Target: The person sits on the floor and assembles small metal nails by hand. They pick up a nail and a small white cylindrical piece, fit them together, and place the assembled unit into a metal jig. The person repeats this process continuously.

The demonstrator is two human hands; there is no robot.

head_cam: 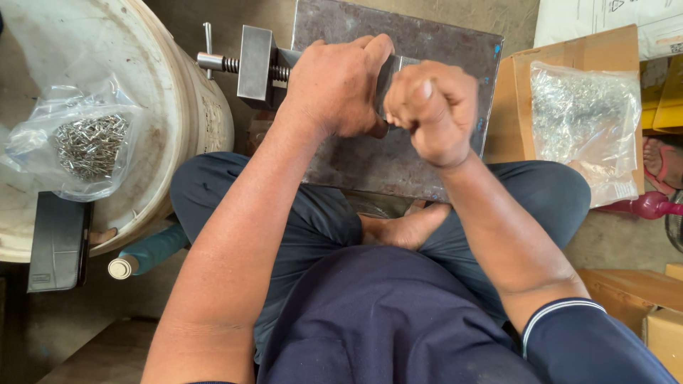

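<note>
Here the left hand clasps the steel vise (on a metal plate), right hand fisted just beside, its contents hidden.

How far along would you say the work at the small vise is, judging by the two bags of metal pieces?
Done: cannot tell; no finished pile is clearly marked. In hand: the left hand grips the part at the metal vise on the steel plate, and the right hand is closed in a fist beside it. Left: the bag of small metal pins on the white bucket and the bag on the cardboard box are both well filled.
</note>
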